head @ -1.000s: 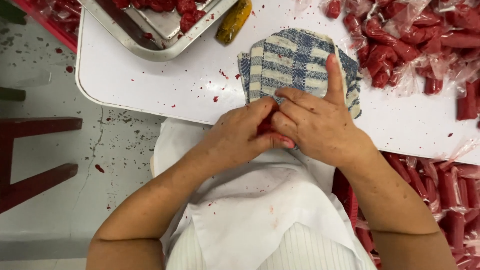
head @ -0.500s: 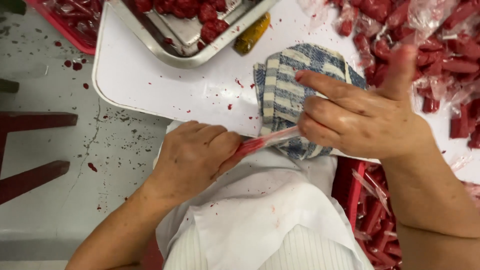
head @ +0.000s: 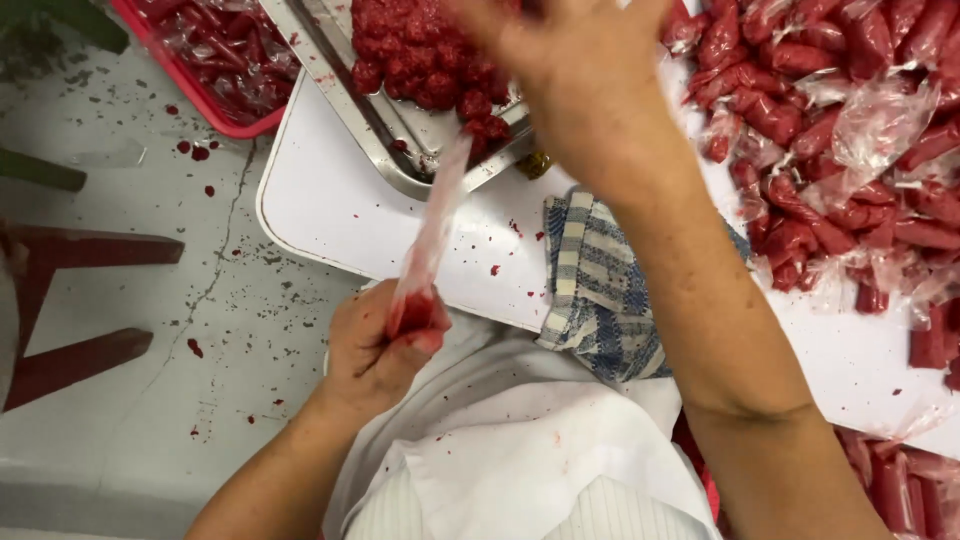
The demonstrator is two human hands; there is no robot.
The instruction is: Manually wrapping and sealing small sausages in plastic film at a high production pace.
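Note:
My left hand (head: 375, 350) is closed around the red-filled end of a thin clear plastic bag (head: 430, 235), low at the table's near edge. The bag stretches up, blurred, toward my right hand (head: 575, 70), which is raised over the metal tray (head: 400, 165) and seems to pinch the bag's top end. My right forearm crosses above a blue-and-white checked cloth (head: 595, 290) that lies on the white table (head: 330, 200). The tray holds lumps of red filling (head: 420, 60).
A heap of filled red plastic bags (head: 850, 130) covers the table's right side. A red crate (head: 215, 75) with more bags sits on the spattered grey floor at top left. A dark red stool (head: 80, 300) stands at left. My white apron (head: 520, 460) is below.
Both hands were together on the bag by the cloth. My right hand has since swung up and away over the tray, pulling the plastic long, while my left hand stays low at the edge.

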